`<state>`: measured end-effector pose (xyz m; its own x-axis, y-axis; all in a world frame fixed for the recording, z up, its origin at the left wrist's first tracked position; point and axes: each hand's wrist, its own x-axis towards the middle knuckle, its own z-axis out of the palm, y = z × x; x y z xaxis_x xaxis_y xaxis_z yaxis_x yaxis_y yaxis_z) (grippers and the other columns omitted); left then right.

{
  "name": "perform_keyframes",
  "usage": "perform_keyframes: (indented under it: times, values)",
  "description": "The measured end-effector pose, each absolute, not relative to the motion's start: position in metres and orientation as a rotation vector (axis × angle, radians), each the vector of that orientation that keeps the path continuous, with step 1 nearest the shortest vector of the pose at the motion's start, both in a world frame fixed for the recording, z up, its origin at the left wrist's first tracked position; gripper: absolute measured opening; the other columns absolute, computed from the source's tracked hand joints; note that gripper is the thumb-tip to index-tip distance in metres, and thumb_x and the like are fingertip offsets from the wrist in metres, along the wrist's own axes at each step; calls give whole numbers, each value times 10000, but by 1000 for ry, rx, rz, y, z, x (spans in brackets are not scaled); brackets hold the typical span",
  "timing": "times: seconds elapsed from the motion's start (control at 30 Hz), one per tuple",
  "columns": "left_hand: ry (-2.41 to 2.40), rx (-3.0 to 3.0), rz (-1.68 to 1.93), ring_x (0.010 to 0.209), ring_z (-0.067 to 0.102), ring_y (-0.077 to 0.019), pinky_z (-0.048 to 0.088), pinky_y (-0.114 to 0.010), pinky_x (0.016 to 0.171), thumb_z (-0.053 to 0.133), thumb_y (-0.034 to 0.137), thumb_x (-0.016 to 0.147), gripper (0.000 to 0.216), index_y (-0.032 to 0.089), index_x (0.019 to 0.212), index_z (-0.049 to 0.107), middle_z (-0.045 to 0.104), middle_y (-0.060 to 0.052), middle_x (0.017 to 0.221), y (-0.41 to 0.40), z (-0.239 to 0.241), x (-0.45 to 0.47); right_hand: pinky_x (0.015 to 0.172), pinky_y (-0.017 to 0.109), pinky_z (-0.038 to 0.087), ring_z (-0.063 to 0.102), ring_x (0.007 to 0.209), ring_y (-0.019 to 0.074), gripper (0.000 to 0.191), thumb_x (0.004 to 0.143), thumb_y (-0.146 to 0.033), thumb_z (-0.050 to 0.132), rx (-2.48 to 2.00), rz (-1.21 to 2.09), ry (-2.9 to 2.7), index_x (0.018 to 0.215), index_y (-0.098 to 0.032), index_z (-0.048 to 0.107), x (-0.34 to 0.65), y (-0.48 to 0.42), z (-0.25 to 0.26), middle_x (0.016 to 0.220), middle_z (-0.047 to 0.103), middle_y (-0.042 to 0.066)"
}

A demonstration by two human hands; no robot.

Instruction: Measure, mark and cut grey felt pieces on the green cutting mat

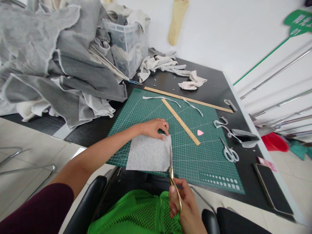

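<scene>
A rectangular piece of light grey fabric (148, 153) lies on the green cutting mat (207, 156), near its front edge. My left hand (154, 128) rests at the fabric's upper right corner, fingers curled, with thumb and forefinger on the cloth. Gold-handled scissors (172, 177) are gripped in my right hand (184, 201), below the mat's front edge. Their blades point away from me along the fabric's right edge, where a narrow strip runs beside them. Part of the lower blade is hidden.
Wooden rulers (181, 122), pink tailor's chalk (200, 132) and white-handled scissors (229, 152) lie on the mat. A phone (273, 188) is at the right. Piled grey cloth (92, 71) and a clear plastic bin (129, 48) occupy the left; fabric scraps (161, 63) lie behind.
</scene>
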<state>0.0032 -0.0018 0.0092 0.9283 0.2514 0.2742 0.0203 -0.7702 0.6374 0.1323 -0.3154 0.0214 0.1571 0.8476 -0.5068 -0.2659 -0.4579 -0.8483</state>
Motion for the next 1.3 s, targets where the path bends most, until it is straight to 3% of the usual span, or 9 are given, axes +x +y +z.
perform_keyframes:
  times: [0.6, 0.87, 1.1, 1.3]
  values:
    - [127, 2251, 472, 935, 599, -162, 430, -352, 932, 720, 301, 862, 98, 237, 918, 768, 695, -37, 944, 5, 8, 3, 409, 186, 392, 346, 432, 66, 421, 880, -594, 658, -1462, 1487, -567, 1044, -241, 495, 130, -316, 24, 591, 418, -106]
    - [156, 2067, 458, 916, 633, -147, 484, -314, 861, 706, 300, 874, 123, 209, 927, 768, 688, -59, 956, 6, 11, 1, 405, 185, 389, 349, 431, 63, 389, 909, -566, 638, -1463, 1489, -638, 1038, -233, 483, 133, -316, 25, 589, 417, -109]
    - [171, 2018, 489, 829, 617, -115, 450, -252, 731, 688, 339, 892, 168, 195, 933, 765, 688, -52, 924, 13, 10, 0, 412, 190, 393, 353, 439, 65, 391, 929, -567, 607, -1471, 1475, -664, 1057, -232, 452, 133, -316, 24, 603, 417, -108]
    - [188, 2000, 518, 822, 615, -114, 453, -244, 742, 683, 380, 896, 213, 191, 945, 767, 687, -52, 920, 18, 7, -1, 411, 200, 398, 364, 428, 73, 466, 899, -645, 592, -1468, 1476, -693, 1070, -235, 451, 135, -318, 14, 574, 423, -109]
